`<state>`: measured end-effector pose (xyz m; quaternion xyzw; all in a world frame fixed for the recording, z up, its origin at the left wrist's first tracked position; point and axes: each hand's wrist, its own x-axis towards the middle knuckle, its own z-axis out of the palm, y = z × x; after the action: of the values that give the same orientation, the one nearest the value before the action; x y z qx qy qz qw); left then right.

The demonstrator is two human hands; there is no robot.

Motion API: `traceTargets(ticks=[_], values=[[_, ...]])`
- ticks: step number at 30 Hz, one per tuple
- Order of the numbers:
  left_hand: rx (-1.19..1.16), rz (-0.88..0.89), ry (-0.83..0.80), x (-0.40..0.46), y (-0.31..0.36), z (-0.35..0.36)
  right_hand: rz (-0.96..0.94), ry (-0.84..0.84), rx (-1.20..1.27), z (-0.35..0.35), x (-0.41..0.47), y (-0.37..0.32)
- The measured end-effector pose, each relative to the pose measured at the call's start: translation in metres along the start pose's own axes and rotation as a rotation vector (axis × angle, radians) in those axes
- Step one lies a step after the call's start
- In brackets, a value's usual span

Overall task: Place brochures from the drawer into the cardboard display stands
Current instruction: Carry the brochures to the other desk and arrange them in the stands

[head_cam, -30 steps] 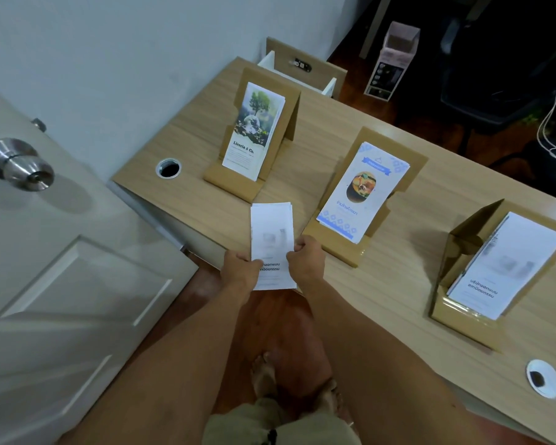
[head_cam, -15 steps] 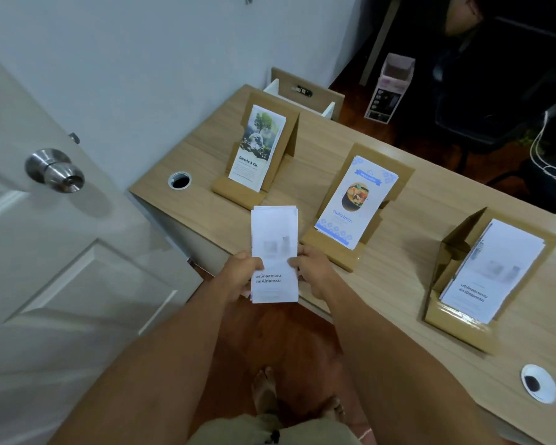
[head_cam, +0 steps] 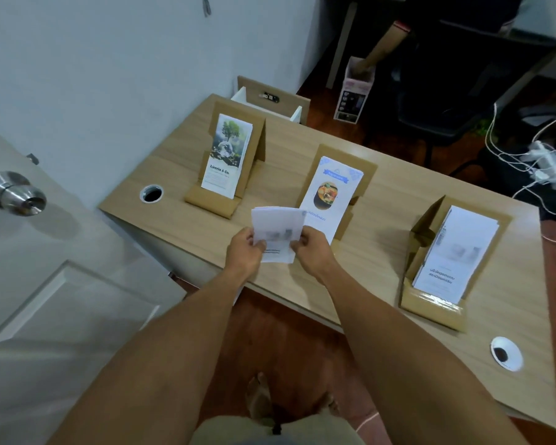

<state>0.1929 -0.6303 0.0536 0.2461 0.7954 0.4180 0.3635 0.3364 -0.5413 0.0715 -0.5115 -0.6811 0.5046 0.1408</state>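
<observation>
A small stack of white brochures (head_cam: pixel 278 224) is held above the desk's near edge, with my left hand (head_cam: pixel 244 250) gripping its left side and my right hand (head_cam: pixel 310 248) its right side. Three cardboard display stands are on the desk. The left stand (head_cam: pixel 238 149) holds tree-picture brochures (head_cam: pixel 227 155). In the middle stand (head_cam: pixel 365 170) lean blue food brochures (head_cam: pixel 329 194), partly hidden by the held stack. White brochures (head_cam: pixel 454 252) like the held ones fill the right stand (head_cam: pixel 430 300). An open drawer (head_cam: pixel 270 104) juts out behind the desk's far corner.
The wooden desk (head_cam: pixel 376 261) has cable holes at its left (head_cam: pixel 151 193) and right (head_cam: pixel 506 353). A white door with a steel knob (head_cam: pixel 15 194) stands close on the left. Beyond the desk are a chair, a small box (head_cam: pixel 355 91), white cables and another person's arm (head_cam: pixel 382 43).
Both hands have lifted the stack forward over the desk edge, so it now overlaps the middle stand's brochure. My view has tilted up, showing more of the room.
</observation>
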Motion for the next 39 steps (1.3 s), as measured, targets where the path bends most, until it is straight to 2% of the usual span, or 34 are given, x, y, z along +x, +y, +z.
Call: traceTargets(ticks=[8,12,18,23,30,39], values=[[0.001,-0.009,-0.018,-0.002,-0.007,0.011,0.055,-0.017,-0.056,0.009,0.0,0.012],[0.006,-0.007,0.016,-0.009,-0.007,0.014,0.018,0.015,-0.07,0.008,-0.003,0.01],[0.046,-0.043,0.017,-0.023,-0.015,0.019,0.023,-0.033,-0.072,0.008,-0.015,0.016],[0.088,0.002,-0.011,-0.031,0.002,0.016,0.009,-0.03,-0.081,-0.009,-0.025,0.011],[0.167,0.14,-0.164,-0.032,0.045,0.035,0.051,0.119,-0.014,-0.047,-0.043,0.013],[0.247,0.291,-0.439,-0.055,0.11,0.115,0.147,0.368,0.055,-0.135,-0.088,0.046]])
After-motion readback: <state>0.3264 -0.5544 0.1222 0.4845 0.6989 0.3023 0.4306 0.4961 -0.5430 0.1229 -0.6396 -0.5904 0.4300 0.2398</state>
